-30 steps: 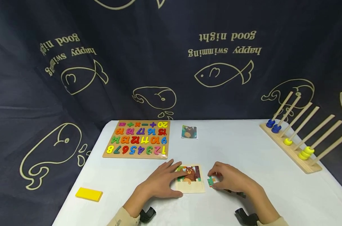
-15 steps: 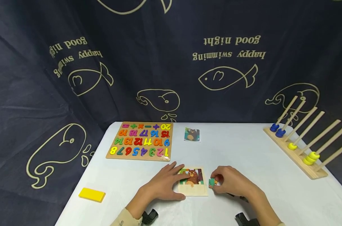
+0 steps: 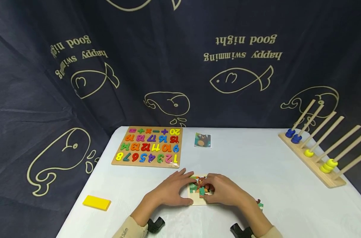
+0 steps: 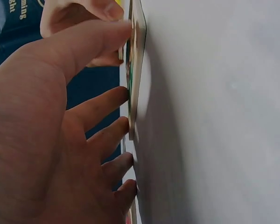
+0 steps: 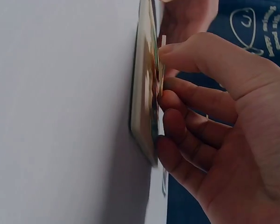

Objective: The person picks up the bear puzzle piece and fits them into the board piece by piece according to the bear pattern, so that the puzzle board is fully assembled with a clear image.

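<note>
Right hand (image 3: 223, 190): since half a second earlier it had crossed from beside the puzzle tray (image 3: 197, 201), at 3 o'clock, to above it, bringing the green puzzle piece (image 3: 202, 192) along; the left hand (image 3: 172, 190) and tray had stayed in place.
Right fingers: thumb and forefinger pinched the piece; the others curled close to the tray's face.
Green piece: it sat over the tray, where the bear picture (image 3: 193, 188) gave way to the pale strip at 6 o'clock; whether it touched could not be told.
Left fingers: spread, the forefinger on the picture, the thumb by the tray's 7 o'clock corner, the smaller fingertips past the edge, down at the tabletop (image 3: 243, 158).
Tray edges: the 9 o'clock edge was bounded by the left hand, the 3 o'clock edge mostly covered by the right; the 6 o'clock edge showed between the two.
Loose pieces (image 3: 260, 205): near 3 o'clock, partly behind the right forearm, well apart from the tray.
Wrist gear: a black device (image 3: 156, 225) on the left, another (image 3: 241, 230) on the right.
Yellow block (image 3: 97, 202): 9 o'clock, near the table's slanting side edge.
Number board (image 3: 144, 165): 10 o'clock, its near edge a little beyond the left fingertips.
Bear card (image 3: 203, 140): 12 o'clock, near the far table edge.
Peg rack (image 3: 312, 165): between 2 and 3 o'clock, a broad stretch of white tabletop between it and the right hand.
Dark cloth (image 3: 168, 53): 12 o'clock, rising behind the far edge.
</note>
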`<state>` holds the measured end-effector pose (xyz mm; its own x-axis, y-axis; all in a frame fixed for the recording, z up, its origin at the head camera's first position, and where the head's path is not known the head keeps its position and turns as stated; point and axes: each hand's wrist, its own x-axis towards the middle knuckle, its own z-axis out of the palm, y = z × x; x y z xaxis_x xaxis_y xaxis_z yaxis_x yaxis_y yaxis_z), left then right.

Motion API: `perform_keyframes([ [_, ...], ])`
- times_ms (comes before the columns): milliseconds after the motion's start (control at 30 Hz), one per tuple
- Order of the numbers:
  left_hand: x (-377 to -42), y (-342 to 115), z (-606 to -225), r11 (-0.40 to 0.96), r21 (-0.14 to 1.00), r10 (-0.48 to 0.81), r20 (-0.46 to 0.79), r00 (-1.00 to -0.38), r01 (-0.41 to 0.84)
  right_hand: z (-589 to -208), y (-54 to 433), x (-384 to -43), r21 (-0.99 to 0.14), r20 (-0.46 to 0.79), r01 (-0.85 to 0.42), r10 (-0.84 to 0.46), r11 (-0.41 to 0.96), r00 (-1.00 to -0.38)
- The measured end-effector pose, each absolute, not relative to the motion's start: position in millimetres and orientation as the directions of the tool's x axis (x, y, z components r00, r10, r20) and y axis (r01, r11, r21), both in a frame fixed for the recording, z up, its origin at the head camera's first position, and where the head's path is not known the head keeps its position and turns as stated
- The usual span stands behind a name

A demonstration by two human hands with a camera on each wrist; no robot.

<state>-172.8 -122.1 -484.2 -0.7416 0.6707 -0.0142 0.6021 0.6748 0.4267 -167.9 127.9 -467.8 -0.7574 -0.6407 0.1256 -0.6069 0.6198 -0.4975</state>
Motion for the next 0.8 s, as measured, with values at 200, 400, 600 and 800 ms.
perform_keyframes([
  [200,-172.0,-122.6,-482.4,0.668,0.434,0.679,-0.024,-0.734,0.604,-468.7,111.7,-166.6,-0.506,0.098,-0.621,-0.676,0.598,-0.731],
  [400,-172.2,-122.8,-481.4,0.651,0.454,0.684,-0.004,-0.73,0.608,-468.2,104.5,-163.0,-0.507,0.077,-0.627,-0.693,0.592,-0.717],
  [600,-172.6,-122.4,-482.3,0.656,0.439,0.675,0.021,-0.737,0.614,-468.2,104.4,-164.0,-0.508,0.097,-0.634,-0.693,0.582,-0.714],
  [800,-172.1,-121.0,-482.2,0.658,0.431,0.673,0.028,-0.739,0.617,-469.6,105.0,-164.9,-0.491,0.102,-0.624,-0.671,0.608,-0.734],
])
